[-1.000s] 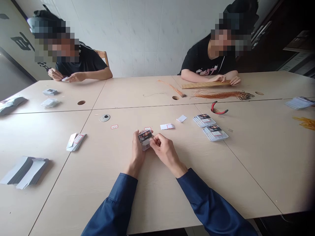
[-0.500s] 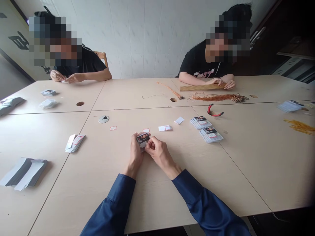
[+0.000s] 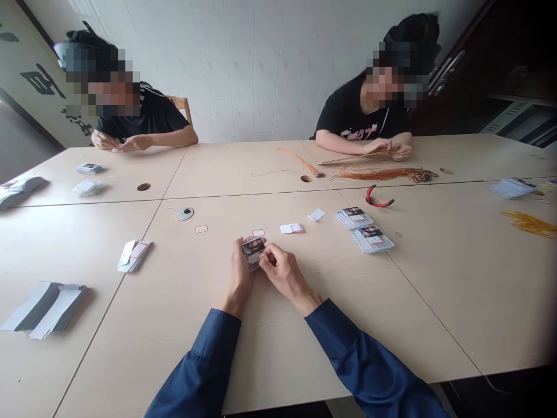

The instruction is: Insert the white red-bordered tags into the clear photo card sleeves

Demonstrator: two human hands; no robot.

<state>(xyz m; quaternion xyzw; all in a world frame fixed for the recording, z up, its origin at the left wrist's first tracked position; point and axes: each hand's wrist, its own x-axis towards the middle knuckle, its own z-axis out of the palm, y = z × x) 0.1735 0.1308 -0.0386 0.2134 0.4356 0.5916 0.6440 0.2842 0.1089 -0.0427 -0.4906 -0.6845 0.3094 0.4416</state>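
Observation:
My left hand point(image 3: 238, 274) is closed around a small clear plastic pack with a black printed label point(image 3: 253, 248), held a little above the table. My right hand point(image 3: 286, 276) pinches with thumb and forefinger at the pack's right edge. What lies between those fingertips is too small to tell. Just beyond the pack is a white sticker with a red border point(image 3: 258, 233). To its right are a white slip with a red-bordered label point(image 3: 292, 229) and a smaller white slip point(image 3: 317, 215). Similar labelled packs are stacked point(image 3: 373, 240) farther right.
Red-handled pliers point(image 3: 380, 203) lie beyond the stacks, near bundled orange-brown strands point(image 3: 391, 173). Left are paper slips point(image 3: 134, 256) and folded grey-white sheets point(image 3: 46, 310). Yellow strips point(image 3: 528, 224) lie far right. Two people point(image 3: 148, 119) point(image 3: 365, 119) work across the table point(image 3: 209, 360).
My hands stay almost in place, the right fingers shifting slightly at the pack's edge. The person across on the right has tilted the long strip in their hands. The view has moved a little.

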